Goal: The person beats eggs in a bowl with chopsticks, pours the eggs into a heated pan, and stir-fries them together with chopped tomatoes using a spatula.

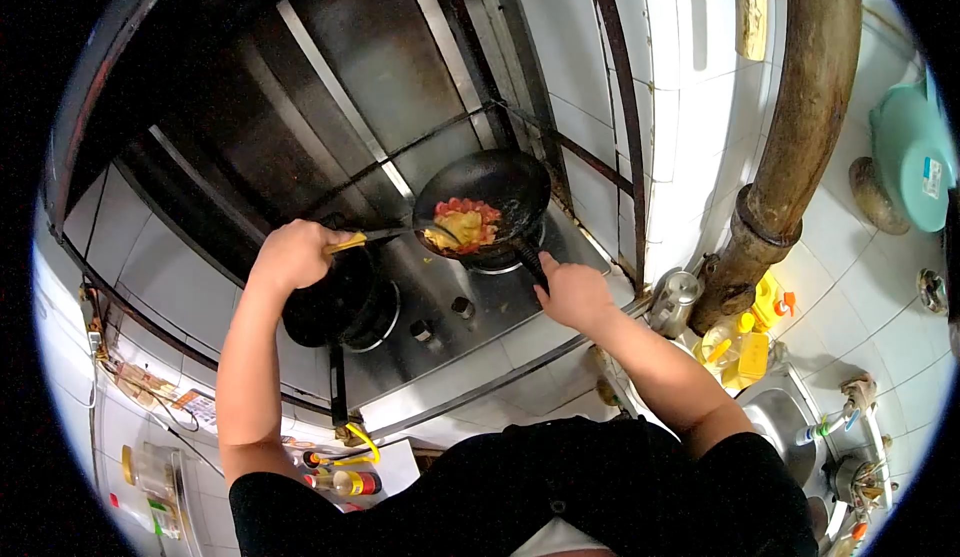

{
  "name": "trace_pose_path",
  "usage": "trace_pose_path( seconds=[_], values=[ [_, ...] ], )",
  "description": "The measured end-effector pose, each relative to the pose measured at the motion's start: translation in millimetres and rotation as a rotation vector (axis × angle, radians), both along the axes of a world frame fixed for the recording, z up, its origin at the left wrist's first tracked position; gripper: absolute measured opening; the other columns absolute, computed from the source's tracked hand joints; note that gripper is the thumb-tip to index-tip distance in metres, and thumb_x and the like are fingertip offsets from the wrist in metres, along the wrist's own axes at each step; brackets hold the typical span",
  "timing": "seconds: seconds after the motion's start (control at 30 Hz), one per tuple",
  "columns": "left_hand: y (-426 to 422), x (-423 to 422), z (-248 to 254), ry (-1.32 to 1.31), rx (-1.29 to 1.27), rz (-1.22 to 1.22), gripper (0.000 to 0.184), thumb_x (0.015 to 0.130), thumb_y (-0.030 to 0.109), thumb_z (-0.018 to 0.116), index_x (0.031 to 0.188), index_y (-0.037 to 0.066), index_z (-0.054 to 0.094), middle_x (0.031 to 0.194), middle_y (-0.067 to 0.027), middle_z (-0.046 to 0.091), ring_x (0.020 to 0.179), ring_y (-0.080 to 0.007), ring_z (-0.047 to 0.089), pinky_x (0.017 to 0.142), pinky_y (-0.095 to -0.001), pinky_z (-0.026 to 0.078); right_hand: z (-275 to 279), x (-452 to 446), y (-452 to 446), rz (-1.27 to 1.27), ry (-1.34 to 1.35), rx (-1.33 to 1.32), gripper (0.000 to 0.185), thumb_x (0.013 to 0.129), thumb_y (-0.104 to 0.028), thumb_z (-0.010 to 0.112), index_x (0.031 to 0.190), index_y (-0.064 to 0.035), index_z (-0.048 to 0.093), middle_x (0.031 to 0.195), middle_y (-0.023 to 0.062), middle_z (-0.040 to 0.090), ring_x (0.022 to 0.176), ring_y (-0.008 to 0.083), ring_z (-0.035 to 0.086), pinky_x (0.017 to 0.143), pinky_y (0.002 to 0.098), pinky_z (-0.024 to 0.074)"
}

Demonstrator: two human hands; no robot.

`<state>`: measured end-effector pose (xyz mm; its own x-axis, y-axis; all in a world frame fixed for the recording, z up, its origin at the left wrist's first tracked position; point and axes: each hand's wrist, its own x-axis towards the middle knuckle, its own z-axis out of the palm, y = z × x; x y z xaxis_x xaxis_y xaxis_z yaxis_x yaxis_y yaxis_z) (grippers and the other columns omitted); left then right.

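Observation:
A black wok [515, 177] sits on the right burner, tilted a little, with red pieces and yellow food [465, 227] in its lower left part. My right hand [575, 292] is wrapped round the wok's black handle [530, 260]. My left hand [298, 254] grips a spatula [395, 231] by its yellowish handle end; the spatula's head reaches into the wok and touches the food. Below my left hand, a second black pan [335, 297] rests on the left burner, its handle pointing toward me.
Two knobs [462, 307] stand on the steel stove top [430, 357]. A rusty metal frame [625, 107] surrounds the stove. To the right are a thick pipe [800, 127], yellow bottles [745, 362], a sink [785, 412] and a green basin [912, 157]. Sauce bottles [355, 482] stand at lower left.

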<state>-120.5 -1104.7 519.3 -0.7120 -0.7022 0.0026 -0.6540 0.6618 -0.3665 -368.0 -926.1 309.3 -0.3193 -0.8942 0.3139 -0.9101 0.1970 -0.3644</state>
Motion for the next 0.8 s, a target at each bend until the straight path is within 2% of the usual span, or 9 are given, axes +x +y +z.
trace_pose_path(
  seconds=[0.07,0.13,0.2,0.3,0.33,0.4,0.47,0.67,0.8],
  values=[
    [12.1,-6.2,-6.1,-0.032,-0.021,0.032,0.043,0.072,0.007,0.056,0.109,0.027,0.065,0.09,-0.0134,0.066,0.084,-0.0309,0.063,0.075,-0.0405,0.051,1.2,1.1,-1.1,0.004,-0.008,0.013,0.045,0.081,-0.024,0.057,0.117,0.0012,0.049,0.074,0.0164,0.064,0.069,0.0326,0.064,0.062,0.0431,0.0512],
    [-5.4,-12.9,-36.0,-0.008,-0.077,0.069,0.04,0.077,0.012,0.056,0.113,0.028,0.063,0.094,-0.0135,0.065,0.084,-0.0305,0.064,0.074,-0.04,0.052,-0.2,0.1,-2.8,0.004,-0.012,0.039,0.052,0.081,-0.027,0.058,0.123,0.0012,0.047,0.075,0.0168,0.064,0.07,0.0327,0.063,0.063,0.0424,0.0507],
    [-10.4,-28.4,-53.2,-0.016,-0.147,0.111,0.039,0.079,0.013,0.054,0.114,0.029,0.062,0.09,-0.0135,0.066,0.082,-0.03,0.064,0.072,-0.0405,0.052,-0.1,-1.2,-2.3,0.012,-0.002,0.045,0.052,0.081,-0.026,0.058,0.123,0.0012,0.047,0.074,0.0167,0.064,0.069,0.0326,0.063,0.062,0.0422,0.0508],
    [-31.3,-40.8,-93.7,-0.009,-0.213,0.024,0.043,0.083,0.008,0.044,0.12,0.027,0.057,0.089,-0.0142,0.064,0.08,-0.0308,0.065,0.068,-0.0403,0.053,2.8,-0.2,0.2,0.009,-0.017,0.068,0.052,0.08,-0.026,0.058,0.123,0.0012,0.047,0.074,0.0168,0.064,0.069,0.0323,0.063,0.062,0.0419,0.051],
    [-35.6,-45.0,-107.5,0.001,-0.196,0.007,0.05,0.08,0.007,0.048,0.123,0.032,0.053,0.091,-0.0143,0.062,0.077,-0.0318,0.064,0.068,-0.0421,0.052,4.4,-0.4,-0.3,0.009,-0.021,0.076,0.052,0.08,-0.026,0.058,0.123,0.0012,0.047,0.075,0.0168,0.064,0.07,0.0322,0.063,0.062,0.0418,0.0511],
    [-34.6,-46.9,-127.2,0.054,-0.13,-0.036,0.041,0.085,0.01,0.043,0.121,0.024,0.056,0.096,-0.0162,0.062,0.082,-0.0313,0.064,0.07,-0.0403,0.052,0.7,-1.3,-1.4,0.015,-0.001,0.044,0.049,0.08,-0.024,0.057,0.12,0.0027,0.049,0.075,0.0167,0.064,0.07,0.0316,0.064,0.062,0.0423,0.0515],
    [-33.4,-39.7,-129.0,0.068,-0.062,-0.057,0.04,0.083,0.013,0.049,0.122,0.024,0.055,0.093,-0.0159,0.063,0.084,-0.0313,0.064,0.072,-0.0417,0.052,-1.8,-1.9,-0.3,0.016,0.001,0.029,0.048,0.079,-0.023,0.057,0.119,0.0032,0.05,0.075,0.0164,0.064,0.07,0.0312,0.064,0.062,0.0425,0.0518],
    [-10.7,-14.0,-61.5,0.029,-0.011,-0.039,0.039,0.083,0.02,0.055,0.121,0.027,0.056,0.089,-0.0156,0.065,0.083,-0.0317,0.063,0.074,-0.0414,0.051,0.2,-1.5,-1.1,0.005,-0.02,0.034,0.049,0.08,-0.024,0.057,0.12,0.0021,0.05,0.075,0.0161,0.064,0.07,0.0317,0.064,0.063,0.0424,0.0514],
    [7.0,-30.5,-78.2,0.075,0.03,0.003,0.036,0.083,0.018,0.052,0.117,0.025,0.059,0.094,-0.0148,0.065,0.084,-0.0326,0.063,0.074,-0.0416,0.051,-1.4,-1.4,-4.3,0.004,-0.009,0.063,0.05,0.081,-0.026,0.057,0.123,0.0003,0.048,0.074,0.0173,0.064,0.07,0.0332,0.063,0.063,0.0431,0.0507]
  ],
)
